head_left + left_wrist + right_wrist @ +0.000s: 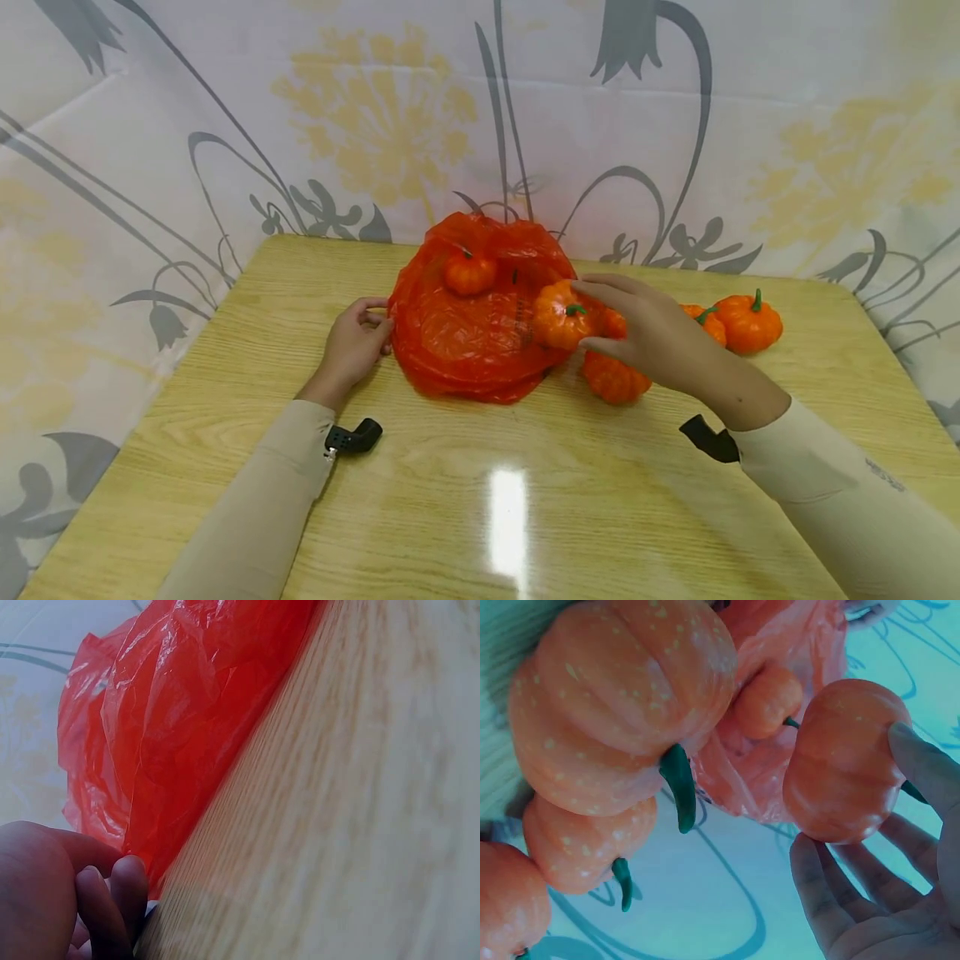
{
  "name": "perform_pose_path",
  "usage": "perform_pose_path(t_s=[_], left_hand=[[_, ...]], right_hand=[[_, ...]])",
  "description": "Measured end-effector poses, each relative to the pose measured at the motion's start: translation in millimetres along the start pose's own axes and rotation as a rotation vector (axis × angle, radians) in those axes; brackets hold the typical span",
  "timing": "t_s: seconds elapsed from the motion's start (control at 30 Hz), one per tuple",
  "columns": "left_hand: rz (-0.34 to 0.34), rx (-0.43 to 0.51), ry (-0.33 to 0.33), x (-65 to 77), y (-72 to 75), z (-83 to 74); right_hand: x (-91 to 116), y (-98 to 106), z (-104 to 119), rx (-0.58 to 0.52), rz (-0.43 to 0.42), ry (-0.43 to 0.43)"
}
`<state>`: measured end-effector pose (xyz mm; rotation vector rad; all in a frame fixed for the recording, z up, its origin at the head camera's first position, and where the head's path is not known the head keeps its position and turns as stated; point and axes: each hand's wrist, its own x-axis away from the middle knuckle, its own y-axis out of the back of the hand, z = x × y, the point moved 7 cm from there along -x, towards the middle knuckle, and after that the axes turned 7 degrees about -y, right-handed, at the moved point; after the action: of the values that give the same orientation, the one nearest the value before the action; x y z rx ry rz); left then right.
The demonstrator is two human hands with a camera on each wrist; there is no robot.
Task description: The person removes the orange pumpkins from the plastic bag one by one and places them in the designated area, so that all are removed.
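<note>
A red plastic bag [465,333] lies spread with its mouth up on the table, and one small orange pumpkin [470,272] sits inside it. My left hand [356,343] pinches the bag's left edge between thumb and fingers; the left wrist view shows the crumpled film [187,712] by the fingertips. Over the bag's right side, my right hand [637,329] grips another small pumpkin [562,315] with a green stem. In the right wrist view this held pumpkin [847,761] is between the thumb and fingers, with the bag behind it.
Several more pumpkins rest right of the bag: one [617,377] under my right hand, another [748,323] farther right, partly beside a neighbour [705,323]. The wooden table [450,500] ends at a flower-patterned cloth [525,125] behind.
</note>
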<state>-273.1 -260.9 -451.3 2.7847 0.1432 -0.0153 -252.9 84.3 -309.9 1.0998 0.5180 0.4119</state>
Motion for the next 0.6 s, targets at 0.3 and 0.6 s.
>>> perform_pose_path(t_s=[0.3, 0.6], left_hand=[[0.007, 0.001, 0.004, -0.3, -0.2, 0.1], [0.004, -0.005, 0.005, -0.3, 0.3, -0.3]], right_hand=[[25.4, 8.1, 3.0, 0.000, -0.098, -0.004], [48.5, 18.3, 6.9, 0.020, -0.264, 0.051]])
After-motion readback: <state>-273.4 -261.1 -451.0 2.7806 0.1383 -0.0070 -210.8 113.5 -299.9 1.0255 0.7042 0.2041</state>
